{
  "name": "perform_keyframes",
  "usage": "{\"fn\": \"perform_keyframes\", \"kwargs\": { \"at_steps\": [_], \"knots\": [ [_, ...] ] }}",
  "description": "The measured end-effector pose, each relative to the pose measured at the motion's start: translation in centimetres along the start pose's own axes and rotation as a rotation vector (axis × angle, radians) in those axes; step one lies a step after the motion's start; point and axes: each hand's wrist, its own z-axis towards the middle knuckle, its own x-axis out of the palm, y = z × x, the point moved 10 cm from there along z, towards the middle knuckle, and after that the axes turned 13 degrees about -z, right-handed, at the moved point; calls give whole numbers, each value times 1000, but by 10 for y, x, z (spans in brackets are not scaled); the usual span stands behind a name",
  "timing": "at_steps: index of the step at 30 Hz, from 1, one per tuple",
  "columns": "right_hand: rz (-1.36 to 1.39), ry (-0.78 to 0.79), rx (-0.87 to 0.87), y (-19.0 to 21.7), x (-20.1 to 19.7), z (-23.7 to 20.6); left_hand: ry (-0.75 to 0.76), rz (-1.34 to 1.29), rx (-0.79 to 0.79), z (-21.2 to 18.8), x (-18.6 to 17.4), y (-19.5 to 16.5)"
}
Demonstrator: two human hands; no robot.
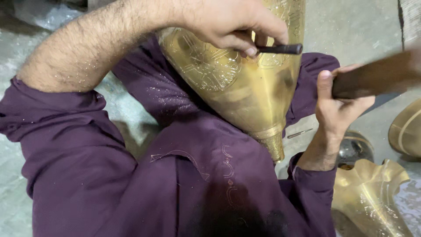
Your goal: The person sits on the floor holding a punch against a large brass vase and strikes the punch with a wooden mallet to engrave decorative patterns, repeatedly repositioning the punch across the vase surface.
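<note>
A large brass vessel (239, 83), engraved with circular ornament, is seen propped across a seated person's lap, its narrow neck pointing down toward six o'clock and its broad body rising toward twelve. The left hand (230, 24) is curled over the vessel's upper face, its fingers pressed together in a pinch around a slim dark chisel (278, 48), the tip of which is hidden beneath the fingers; the bare forearm is swung in from nine o'clock with the elbow bent sharply. At three o'clock the right hand (337, 107) is closed in a firm grip on a blurred wooden mallet (377, 77), thumb laid along the handle, wrist cocked upward. The vessel is judged to be rigid and fairly heavy, with thin sheet walls liable to dent and a polished surface likely to slip, so it would best be steadied at the neck or cradled under the belly rather than gripped on the engraved face. Metal filings are scattered over the purple sleeves (70, 145). Further brass pieces, among them a fluted piece (372, 193) at five o'clock and a rounded piece (405, 129) at four, are set on the grey floor (351, 26), with a thin metal tool (300, 133) lying near the neck.
</note>
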Motion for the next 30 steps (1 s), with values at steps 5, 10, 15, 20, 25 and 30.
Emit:
{"fn": "perform_keyframes", "kwargs": {
  "at_steps": [5, 10, 15, 20, 25, 30],
  "knots": [
    [-41, 107, -50, -12, -3, 9, -141, 47, 16, -16, -2, -10],
    [-206, 208, -221, -4, -16, 29, -256, 204, 72, -36, -3, -29],
    [-193, 213, -334, 20, -31, 52, -402, 148, -46, -48, -1, -23],
    [-142, 251, -231, 37, -36, 72, -512, 219, 36, -59, 4, -39],
    [-524, 279, -557, 84, -32, 83, -622, 207, 61, -72, 9, -43],
    [-661, 262, -701, 119, -28, 89, -804, 309, 131, -91, 15, -49]
  ]
}}
